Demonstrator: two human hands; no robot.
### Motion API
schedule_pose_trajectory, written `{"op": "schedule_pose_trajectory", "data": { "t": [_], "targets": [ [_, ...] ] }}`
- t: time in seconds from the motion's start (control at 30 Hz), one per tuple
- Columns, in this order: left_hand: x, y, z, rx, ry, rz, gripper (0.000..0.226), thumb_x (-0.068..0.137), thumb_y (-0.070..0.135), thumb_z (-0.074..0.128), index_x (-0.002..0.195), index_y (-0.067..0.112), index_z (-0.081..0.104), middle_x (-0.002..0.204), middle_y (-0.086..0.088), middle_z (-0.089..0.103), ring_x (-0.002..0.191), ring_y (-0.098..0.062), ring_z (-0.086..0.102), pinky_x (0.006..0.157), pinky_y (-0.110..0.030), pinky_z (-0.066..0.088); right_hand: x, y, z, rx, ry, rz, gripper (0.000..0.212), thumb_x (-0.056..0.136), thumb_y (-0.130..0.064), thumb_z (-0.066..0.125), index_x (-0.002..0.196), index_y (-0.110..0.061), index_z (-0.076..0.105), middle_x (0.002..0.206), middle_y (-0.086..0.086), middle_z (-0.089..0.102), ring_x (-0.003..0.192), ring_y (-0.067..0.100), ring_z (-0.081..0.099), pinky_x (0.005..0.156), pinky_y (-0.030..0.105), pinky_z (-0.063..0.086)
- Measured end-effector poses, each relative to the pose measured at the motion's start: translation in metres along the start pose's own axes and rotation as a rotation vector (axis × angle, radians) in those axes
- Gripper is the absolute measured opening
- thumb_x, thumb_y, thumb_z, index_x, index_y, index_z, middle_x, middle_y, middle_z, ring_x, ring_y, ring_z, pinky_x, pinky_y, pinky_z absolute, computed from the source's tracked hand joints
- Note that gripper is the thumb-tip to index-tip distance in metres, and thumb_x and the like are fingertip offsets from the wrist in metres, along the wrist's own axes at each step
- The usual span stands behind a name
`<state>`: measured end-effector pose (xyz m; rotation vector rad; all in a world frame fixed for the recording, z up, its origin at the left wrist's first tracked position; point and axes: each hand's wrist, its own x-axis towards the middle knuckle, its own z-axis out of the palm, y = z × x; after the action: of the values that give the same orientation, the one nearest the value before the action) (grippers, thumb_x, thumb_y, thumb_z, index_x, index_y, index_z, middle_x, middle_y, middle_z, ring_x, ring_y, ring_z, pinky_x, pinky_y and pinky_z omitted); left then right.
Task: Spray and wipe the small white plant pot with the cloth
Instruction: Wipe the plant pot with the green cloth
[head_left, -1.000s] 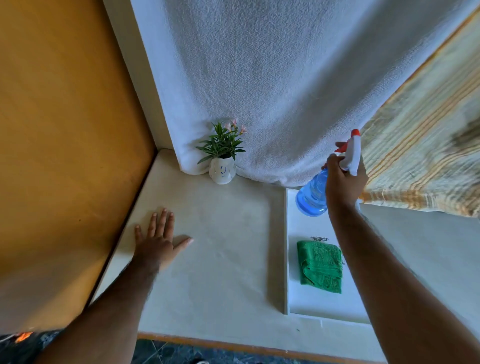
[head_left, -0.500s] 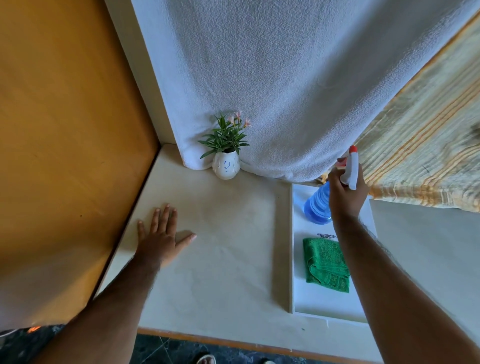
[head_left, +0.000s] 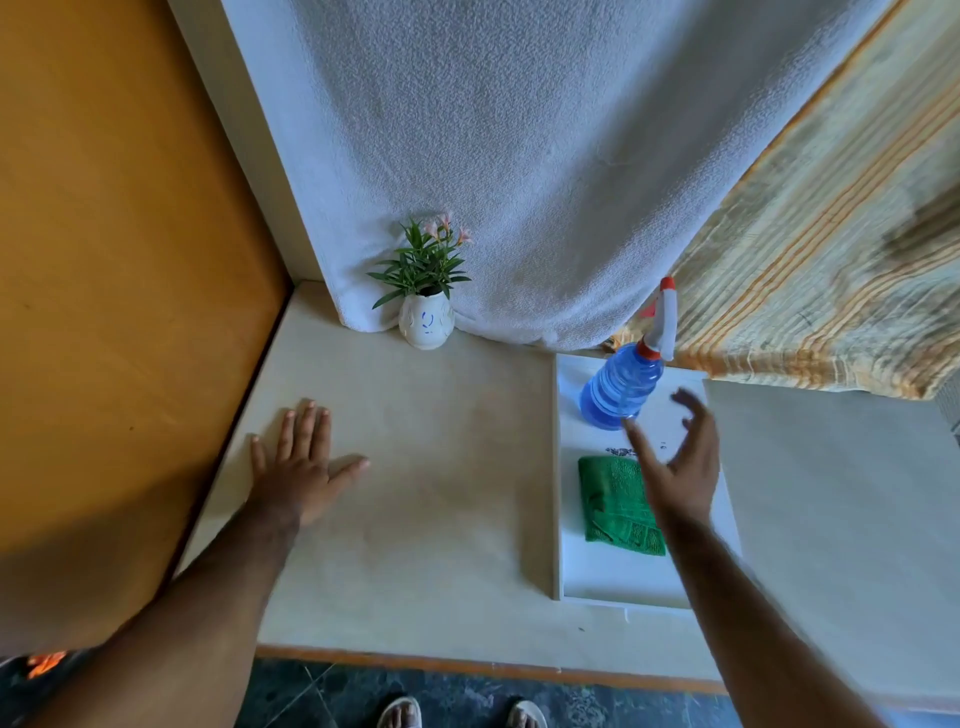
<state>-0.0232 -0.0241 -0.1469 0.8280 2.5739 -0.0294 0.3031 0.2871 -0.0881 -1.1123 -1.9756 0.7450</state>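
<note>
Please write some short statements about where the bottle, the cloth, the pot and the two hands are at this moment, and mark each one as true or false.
1. The right hand grips the spray bottle. False: the hand is open and the bottle stands free on the white tray.
2. The green cloth lies on the tray. True.
3. The left hand rests flat on the counter. True.
4. The pot stands on the tray. False: it stands on the counter, by the white towel.
5. The cloth covers the pot. False: they are well apart.

Orange wall (head_left: 104, 260), white towel (head_left: 519, 156) backdrop, cream counter (head_left: 415, 493) (dark floor (head_left: 337, 691) below)
</note>
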Motion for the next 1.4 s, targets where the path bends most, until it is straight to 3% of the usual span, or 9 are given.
{"op": "schedule_pose_trajectory", "data": {
  "t": [0.1,0.17,0.33,0.5,0.6,0.73,0.93,1.13,1.4],
  "targets": [
    [0.000,0.000,0.000,-0.016,-0.009,-0.001,0.104,0.075,0.089,0.011,0.156,0.029,-0.013,0.163,0.009,-0.028,0.150,-0.015,-0.023,0.119,-0.060,-0.011,-0.043,0.019,-0.020,-0.256,-0.351,-0.298,0.100,0.076,-0.068,0.075,0.147,-0.003,0.048,0.150,0.013,0.051,0.144,0.023,0.041,0.122,0.032,0.028],
    [0.000,0.000,0.000,-0.024,-0.011,-0.004,0.107,0.071,0.091,0.008,0.156,0.029,-0.013,0.164,0.008,-0.027,0.151,-0.015,-0.022,0.119,-0.061,-0.009,-0.057,0.028,-0.025,-0.406,-0.526,-0.463,0.108,0.077,-0.069,0.076,0.155,-0.002,0.040,0.162,0.012,0.037,0.153,0.023,0.026,0.124,0.037,0.024],
    [0.005,-0.003,0.003,-0.013,-0.011,0.000,0.111,0.067,0.094,-0.001,0.154,0.028,-0.019,0.161,0.009,-0.032,0.150,-0.016,-0.025,0.118,-0.061,-0.011,-0.066,0.040,-0.030,-0.567,-0.634,-0.500,0.095,0.089,-0.062,0.064,0.160,-0.008,0.030,0.169,0.007,0.024,0.156,0.019,0.017,0.124,0.043,0.025],
    [0.005,-0.002,0.007,-0.017,-0.004,0.005,0.109,0.069,0.094,0.000,0.154,0.029,-0.019,0.161,0.010,-0.032,0.150,-0.015,-0.024,0.118,-0.061,-0.011,-0.066,0.038,-0.025,-0.635,-0.646,-0.431,0.092,0.086,-0.035,0.079,0.159,-0.006,0.032,0.167,0.014,0.024,0.155,0.030,0.021,0.124,0.046,0.024],
    [0.006,-0.003,0.007,-0.010,-0.009,0.002,0.109,0.069,0.094,0.001,0.153,0.028,-0.021,0.160,0.010,-0.035,0.149,-0.015,-0.026,0.118,-0.061,-0.011,-0.064,0.029,-0.017,-0.617,-0.626,-0.342,0.089,0.074,-0.008,0.087,0.152,0.001,0.044,0.159,0.020,0.040,0.147,0.035,0.038,0.119,0.050,0.034],
    [0.007,-0.004,0.009,-0.010,0.003,0.007,0.110,0.068,0.094,0.000,0.154,0.028,-0.020,0.161,0.009,-0.034,0.149,-0.015,-0.025,0.118,-0.061,-0.011,-0.060,0.018,-0.010,-0.576,-0.545,-0.247,0.074,0.074,0.018,0.073,0.144,0.003,0.055,0.150,0.019,0.052,0.138,0.037,0.051,0.112,0.048,0.041],
    [0.007,-0.007,0.013,-0.016,0.049,0.019,0.112,0.067,0.095,-0.001,0.155,0.028,-0.015,0.163,0.008,-0.028,0.151,-0.016,-0.022,0.118,-0.062,-0.010,-0.051,-0.034,-0.003,-0.422,-0.448,-0.330,0.079,0.064,0.024,0.074,0.139,0.001,0.061,0.144,0.017,0.060,0.122,0.039,0.065,0.088,0.048,0.058],
    [0.006,-0.002,0.013,-0.010,0.093,0.007,0.108,0.071,0.092,0.001,0.157,0.027,-0.011,0.165,0.006,-0.023,0.152,-0.017,-0.018,0.119,-0.062,-0.007,-0.015,-0.109,0.063,-0.285,-0.498,-0.550,0.072,0.070,0.025,0.066,0.139,0.008,0.057,0.145,0.025,0.056,0.132,0.042,0.055,0.107,0.050,0.048],
    [0.000,-0.003,0.016,0.015,0.194,0.055,0.108,0.070,0.088,-0.004,0.157,0.024,-0.008,0.168,-0.001,-0.013,0.154,-0.023,-0.007,0.119,-0.062,-0.001,0.019,-0.142,0.161,-0.300,-0.512,-0.607,0.068,0.069,0.024,0.068,0.135,0.012,0.059,0.140,0.031,0.059,0.128,0.045,0.058,0.104,0.054,0.047]
  ]
}}
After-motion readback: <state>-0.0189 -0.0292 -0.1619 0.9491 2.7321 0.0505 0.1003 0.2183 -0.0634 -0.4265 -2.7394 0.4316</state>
